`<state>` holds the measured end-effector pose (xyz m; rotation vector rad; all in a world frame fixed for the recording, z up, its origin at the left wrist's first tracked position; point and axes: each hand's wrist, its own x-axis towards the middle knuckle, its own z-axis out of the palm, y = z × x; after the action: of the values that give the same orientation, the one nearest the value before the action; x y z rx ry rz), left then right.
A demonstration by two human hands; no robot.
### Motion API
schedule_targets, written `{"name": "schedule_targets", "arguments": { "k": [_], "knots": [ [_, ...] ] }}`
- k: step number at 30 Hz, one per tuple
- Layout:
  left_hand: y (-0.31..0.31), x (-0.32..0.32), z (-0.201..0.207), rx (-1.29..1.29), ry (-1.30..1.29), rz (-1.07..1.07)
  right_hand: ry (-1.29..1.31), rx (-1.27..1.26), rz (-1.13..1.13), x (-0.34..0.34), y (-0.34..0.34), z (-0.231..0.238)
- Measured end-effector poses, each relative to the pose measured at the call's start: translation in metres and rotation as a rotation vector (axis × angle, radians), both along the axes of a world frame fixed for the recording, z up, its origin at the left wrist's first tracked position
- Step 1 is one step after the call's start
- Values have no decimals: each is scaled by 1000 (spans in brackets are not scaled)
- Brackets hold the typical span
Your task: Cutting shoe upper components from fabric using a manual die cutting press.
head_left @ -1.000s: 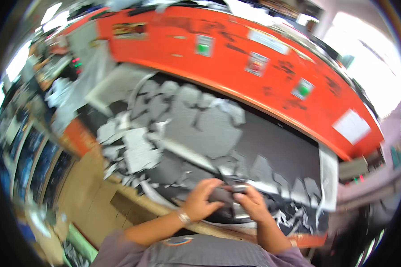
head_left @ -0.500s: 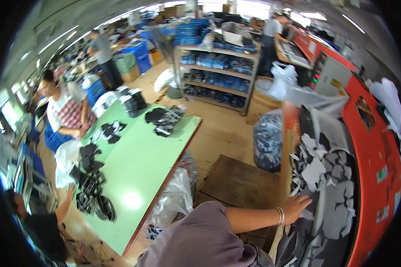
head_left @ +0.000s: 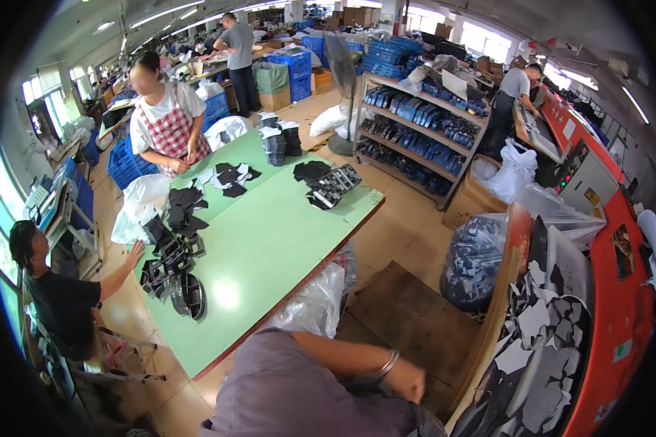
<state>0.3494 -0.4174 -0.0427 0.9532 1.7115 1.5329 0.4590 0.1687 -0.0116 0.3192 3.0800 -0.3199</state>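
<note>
My left hand [head_left: 405,380], with silver bangles at the wrist, hangs in front of my body over a brown board [head_left: 397,309] on the floor. Its fingers look curled in, and nothing shows in them. To its right, the wooden edge [head_left: 481,349] of a long machine bed runs alongside, apart from the hand. On the bed lie grey cut sheets [head_left: 554,390] and torn pale scraps [head_left: 533,320]. My right hand is out of sight.
A green table [head_left: 248,284] on the left carries dark cut pieces [head_left: 184,207] and black curved parts [head_left: 189,295]. Two people stand or sit beside it. A scrap bag [head_left: 475,255], a shelf rack [head_left: 423,135] and a red machine [head_left: 619,320] flank the aisle.
My left hand has left the scraps on the machine bed and drawn back toward my body, its fingers curling. The view has swung, bringing more of the green table and the people into sight.
</note>
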Motion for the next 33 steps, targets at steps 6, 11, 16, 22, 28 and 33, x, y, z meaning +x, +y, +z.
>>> {"name": "schedule_targets", "arguments": {
  "k": [6,11,16,22,28,33],
  "knots": [
    [-37,5,185,769,492,220,-72,247,69,18,-9,21],
    [-3,2,256,1026,497,-301,170,365,84,13,41,-21],
    [70,-26,271,1034,221,-549,46,16,-186,-27,-36,44],
    [152,-76,273,1009,-19,-859,256,-292,-726,-91,-29,54],
    [244,-147,236,1101,-197,-1109,293,-490,-980,-146,-14,38],
    [303,-208,162,576,277,-386,329,-531,-1078,-166,-27,30]
  ]
}}
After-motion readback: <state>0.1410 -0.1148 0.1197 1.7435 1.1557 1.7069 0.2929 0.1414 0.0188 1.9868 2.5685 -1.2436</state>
